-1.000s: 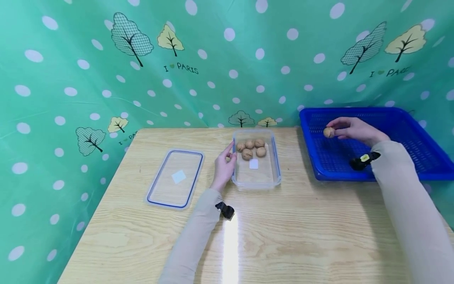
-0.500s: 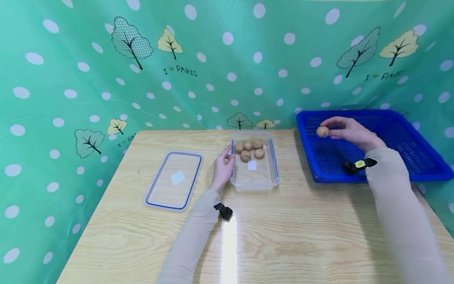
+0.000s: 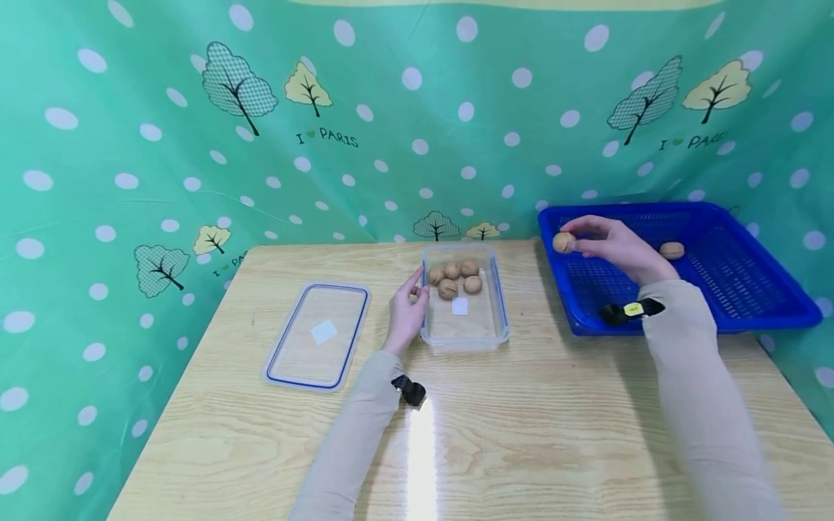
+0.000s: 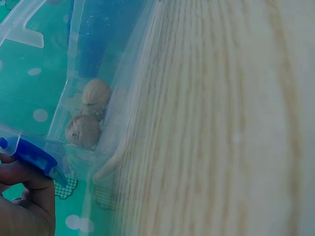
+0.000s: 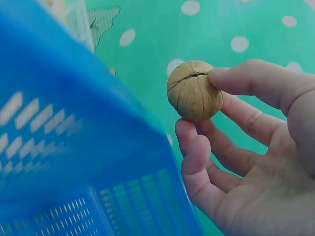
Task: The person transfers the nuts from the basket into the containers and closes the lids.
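My right hand (image 3: pixel 615 246) pinches a walnut (image 3: pixel 563 242) between thumb and fingertips, over the left part of the blue basket (image 3: pixel 736 318). In the right wrist view the walnut (image 5: pixel 195 91) shows its seam, raised above the basket rim. A second walnut (image 3: pixel 672 250) is in the basket, beyond my right wrist. At the left side of a clear plastic container (image 3: pixel 465 341), my left hand (image 3: pixel 407 315) holds its edge. Curled fingers (image 4: pixel 29 177) show by the blue clip (image 4: pixel 34 156) in the left wrist view. Several walnuts (image 3: pixel 447 289) lie in the container's far half.
A clear lid (image 3: pixel 317 380) with a blue seal lies flat on the wooden table (image 3: pixel 521 434), left of the container. A green dotted curtain (image 3: pixel 378 130) hangs right behind the table. The basket stands at the table's back right.
My right hand has carried the walnut leftward toward the basket's left rim, uncovering the second walnut behind it. My left hand keeps its place on the container. The head view has shifted slightly.
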A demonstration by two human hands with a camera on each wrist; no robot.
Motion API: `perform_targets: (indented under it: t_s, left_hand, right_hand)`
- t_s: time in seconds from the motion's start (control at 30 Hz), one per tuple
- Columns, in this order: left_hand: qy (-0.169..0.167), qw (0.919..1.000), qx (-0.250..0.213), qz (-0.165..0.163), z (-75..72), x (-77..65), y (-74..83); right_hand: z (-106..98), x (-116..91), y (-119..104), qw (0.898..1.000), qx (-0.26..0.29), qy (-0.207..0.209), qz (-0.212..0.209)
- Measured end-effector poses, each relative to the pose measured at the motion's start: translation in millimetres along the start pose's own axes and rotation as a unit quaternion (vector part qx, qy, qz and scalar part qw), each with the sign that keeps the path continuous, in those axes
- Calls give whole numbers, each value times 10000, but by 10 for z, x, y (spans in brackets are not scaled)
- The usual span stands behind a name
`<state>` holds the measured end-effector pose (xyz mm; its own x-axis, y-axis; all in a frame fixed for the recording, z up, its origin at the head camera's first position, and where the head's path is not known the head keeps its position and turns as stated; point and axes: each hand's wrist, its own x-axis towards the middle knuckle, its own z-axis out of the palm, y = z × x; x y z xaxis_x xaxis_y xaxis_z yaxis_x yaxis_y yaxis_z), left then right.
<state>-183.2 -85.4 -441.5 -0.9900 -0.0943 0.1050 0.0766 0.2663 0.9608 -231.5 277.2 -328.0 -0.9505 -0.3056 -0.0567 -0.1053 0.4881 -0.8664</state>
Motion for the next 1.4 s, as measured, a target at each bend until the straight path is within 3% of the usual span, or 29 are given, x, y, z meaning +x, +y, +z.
perform_targets:
  t_s: [0.23,0.73,1.13,1.4]
  left_hand:
    - [35,10000,18,46,-3,-1,-10]
    - [-18,9999,-28,97,-8,-14,0]
    - [-35,9999,107,114,-24,-23,2]
    - [20,9995,206,252,-37,-17,9]
  right_hand:
    - [241,25,-107,9993,342,117,84]
    - [795,196,-295,9930,1162,119,-146]
    - [1301,401,-345,9831,1800,-267,-200]
    - [1546,581,-322,9829,1793,-412,-30]
